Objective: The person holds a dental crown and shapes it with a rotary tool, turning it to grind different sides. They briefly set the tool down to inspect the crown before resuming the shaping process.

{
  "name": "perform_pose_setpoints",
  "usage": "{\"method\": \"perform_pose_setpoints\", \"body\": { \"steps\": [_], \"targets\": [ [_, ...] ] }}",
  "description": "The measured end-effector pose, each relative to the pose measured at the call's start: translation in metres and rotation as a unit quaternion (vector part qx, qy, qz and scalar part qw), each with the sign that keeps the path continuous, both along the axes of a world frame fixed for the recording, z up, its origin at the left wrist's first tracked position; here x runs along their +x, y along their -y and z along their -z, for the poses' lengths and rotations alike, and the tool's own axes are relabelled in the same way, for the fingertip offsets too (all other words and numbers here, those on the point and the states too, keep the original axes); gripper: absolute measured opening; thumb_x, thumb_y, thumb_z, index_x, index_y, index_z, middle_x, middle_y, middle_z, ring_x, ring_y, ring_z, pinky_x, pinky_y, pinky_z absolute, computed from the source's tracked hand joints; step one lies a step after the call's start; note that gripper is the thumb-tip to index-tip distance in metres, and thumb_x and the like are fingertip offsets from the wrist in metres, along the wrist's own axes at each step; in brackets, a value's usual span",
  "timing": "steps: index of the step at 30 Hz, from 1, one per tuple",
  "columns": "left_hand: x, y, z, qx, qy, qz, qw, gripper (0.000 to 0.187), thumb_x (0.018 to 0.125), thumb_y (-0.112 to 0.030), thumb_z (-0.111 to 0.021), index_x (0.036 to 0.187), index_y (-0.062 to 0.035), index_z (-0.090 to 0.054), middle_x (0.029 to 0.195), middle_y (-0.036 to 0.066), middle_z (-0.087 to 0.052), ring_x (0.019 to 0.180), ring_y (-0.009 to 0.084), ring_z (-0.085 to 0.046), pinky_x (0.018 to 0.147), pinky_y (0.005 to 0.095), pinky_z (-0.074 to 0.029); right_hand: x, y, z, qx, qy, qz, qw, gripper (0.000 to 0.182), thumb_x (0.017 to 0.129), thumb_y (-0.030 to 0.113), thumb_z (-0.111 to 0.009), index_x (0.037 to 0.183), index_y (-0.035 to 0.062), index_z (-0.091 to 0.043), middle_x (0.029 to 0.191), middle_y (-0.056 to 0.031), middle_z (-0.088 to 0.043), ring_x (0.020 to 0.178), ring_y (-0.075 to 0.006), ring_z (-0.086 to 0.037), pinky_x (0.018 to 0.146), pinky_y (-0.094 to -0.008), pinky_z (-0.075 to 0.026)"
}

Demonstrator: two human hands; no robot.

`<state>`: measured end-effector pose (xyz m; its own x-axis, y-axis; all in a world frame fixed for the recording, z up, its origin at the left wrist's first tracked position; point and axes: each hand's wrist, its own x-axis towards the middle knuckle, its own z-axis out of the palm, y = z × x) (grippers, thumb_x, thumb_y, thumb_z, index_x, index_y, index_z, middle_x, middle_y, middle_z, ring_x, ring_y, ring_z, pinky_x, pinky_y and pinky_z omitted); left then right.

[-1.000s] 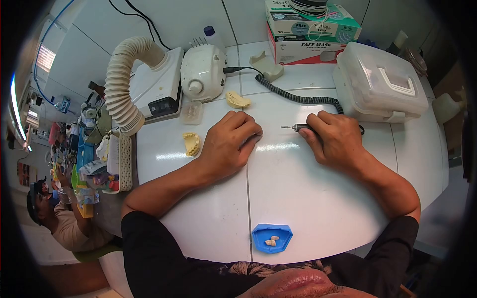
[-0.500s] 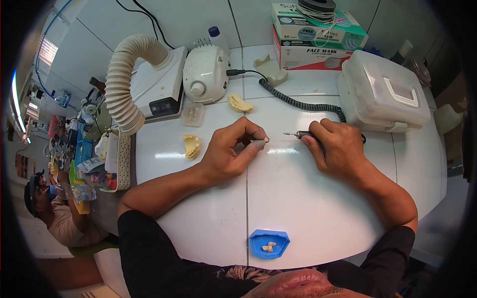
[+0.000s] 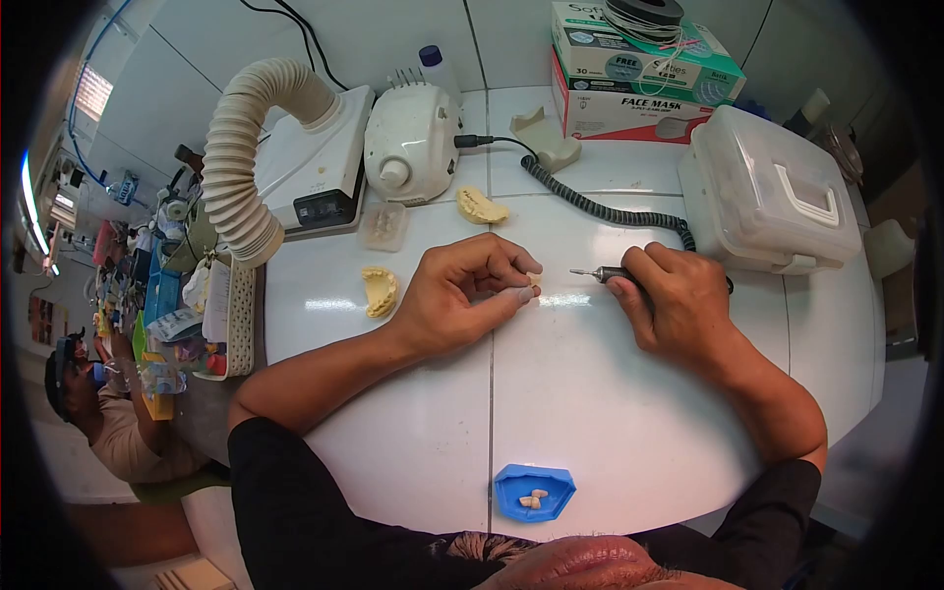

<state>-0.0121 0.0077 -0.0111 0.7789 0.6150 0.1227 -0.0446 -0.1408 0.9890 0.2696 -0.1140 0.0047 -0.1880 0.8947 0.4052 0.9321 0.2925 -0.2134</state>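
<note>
Between the thumb and fingertips of my left hand (image 3: 457,300) is a small tooth-coloured dental crown (image 3: 534,281), mostly covered by the fingers. My right hand (image 3: 683,300) is closed around a dark rotary handpiece (image 3: 614,274). Its thin metal bur (image 3: 584,271) points left toward the crown, with a gap between them. A coiled cord (image 3: 610,210) runs from behind the right hand to the white control unit (image 3: 411,147). Nearer my body, a blue tray (image 3: 505,484) holds a few similar tooth-coloured pieces (image 3: 534,500).
Plaster dental casts (image 3: 380,292) (image 3: 482,206) and a small clear box (image 3: 383,228) lie beyond my left hand. A ribbed suction hose (image 3: 228,167) arches at left. Mask boxes (image 3: 629,113) and a lidded case (image 3: 757,197) stand at back right. Another person (image 3: 138,423) sits far left.
The left fingertips have shifted around the crown, showing more of it between thumb and finger. The handpiece has moved slightly right and stays apart from it. The camera view has shifted a little.
</note>
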Motion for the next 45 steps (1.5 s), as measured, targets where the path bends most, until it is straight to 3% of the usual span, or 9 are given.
{"method": "perform_pose_setpoints", "body": {
  "steps": [6,9,12,15,18,21,24,33,45],
  "targets": [
    [0.001,0.002,-0.009,-0.067,-0.036,-0.018,0.997,0.018,0.101,0.004,-0.076,0.118,0.0028,-0.069,0.127,0.013,-0.071,0.119,0.0180,-0.073,0.111,0.0351,-0.060,0.000,-0.001,0.000,0.002,0.003,-0.001,1.000,0.024,0.103,0.027,-0.076,0.090,0.0085,-0.068,0.074,-0.0073,-0.060,0.059,-0.0304,-0.064,0.054,-0.0449,-0.050],
    [0.001,0.003,-0.007,-0.004,-0.048,-0.004,0.999,0.027,0.104,-0.002,-0.076,0.130,0.0025,-0.072,0.124,0.010,-0.070,0.114,0.0150,-0.071,0.106,0.0312,-0.059,0.000,-0.001,0.001,0.001,0.001,-0.002,1.000,0.024,0.103,0.027,-0.076,0.091,0.0088,-0.067,0.074,-0.0073,-0.059,0.059,-0.0306,-0.064,0.054,-0.0451,-0.050],
    [0.000,0.000,-0.014,0.040,-0.070,0.042,0.996,0.033,0.104,0.008,-0.067,0.136,0.0028,-0.071,0.130,0.011,-0.066,0.122,0.0166,-0.067,0.111,0.0329,-0.056,0.000,-0.001,0.001,0.001,-0.003,-0.004,1.000,0.024,0.103,0.027,-0.076,0.091,0.0090,-0.067,0.074,-0.0074,-0.059,0.059,-0.0307,-0.064,0.054,-0.0455,-0.049],
    [-0.001,-0.004,-0.015,0.103,-0.115,0.056,0.986,0.032,0.102,0.011,-0.064,0.132,0.0018,-0.073,0.128,0.011,-0.062,0.120,0.0164,-0.066,0.109,0.0321,-0.057,0.001,-0.001,0.001,-0.006,0.002,-0.003,1.000,0.024,0.103,0.027,-0.076,0.091,0.0089,-0.067,0.074,-0.0076,-0.059,0.059,-0.0308,-0.064,0.054,-0.0457,-0.049],
    [0.000,-0.002,-0.012,0.077,-0.093,0.038,0.992,0.031,0.101,0.011,-0.064,0.129,0.0012,-0.075,0.125,0.010,-0.062,0.118,0.0160,-0.066,0.103,0.0316,-0.057,0.000,-0.001,0.001,-0.001,0.003,-0.005,1.000,0.024,0.103,0.027,-0.077,0.090,0.0088,-0.066,0.073,-0.0076,-0.058,0.059,-0.0306,-0.064,0.054,-0.0455,-0.049],
    [0.003,0.001,-0.006,0.080,-0.058,0.007,0.995,0.021,0.101,0.003,-0.072,0.120,-0.0025,-0.078,0.117,0.009,-0.067,0.106,0.0173,-0.068,0.092,0.0319,-0.057,0.001,-0.001,0.002,0.012,-0.002,-0.018,1.000,0.023,0.101,0.026,-0.078,0.091,0.0084,-0.067,0.073,-0.0074,-0.059,0.059,-0.0304,-0.063,0.055,-0.0444,-0.049],
    [0.001,-0.001,-0.012,0.127,-0.096,0.024,0.987,0.023,0.100,0.007,-0.070,0.119,-0.0016,-0.079,0.122,0.009,-0.067,0.111,0.0164,-0.069,0.093,0.0304,-0.057,0.002,-0.004,0.006,0.036,-0.045,-0.044,0.997,0.023,0.100,0.026,-0.078,0.091,0.0076,-0.068,0.074,-0.0068,-0.059,0.058,-0.0298,-0.061,0.055,-0.0426,-0.047],
    [0.001,-0.003,-0.006,0.141,-0.063,0.033,0.988,0.018,0.097,0.000,-0.080,0.114,-0.0036,-0.080,0.115,0.008,-0.075,0.101,0.0164,-0.072,0.084,0.0315,-0.059,-0.006,0.001,0.000,0.018,-0.014,-0.088,0.996,0.025,0.097,0.027,-0.081,0.089,0.0069,-0.069,0.073,-0.0061,-0.057,0.055,-0.0266,-0.058,0.055,-0.0407,-0.045],
    [0.003,0.000,-0.004,0.108,-0.086,0.049,0.989,0.031,0.094,-0.003,-0.085,0.123,0.0002,-0.073,0.111,0.010,-0.080,0.100,0.0161,-0.079,0.091,0.0300,-0.065,-0.016,0.004,-0.002,0.010,0.040,-0.078,0.996,0.027,0.098,0.031,-0.083,0.091,0.0082,-0.070,0.073,-0.0040,-0.056,0.057,-0.0237,-0.059,0.055,-0.0396,-0.046]
  ]
}}
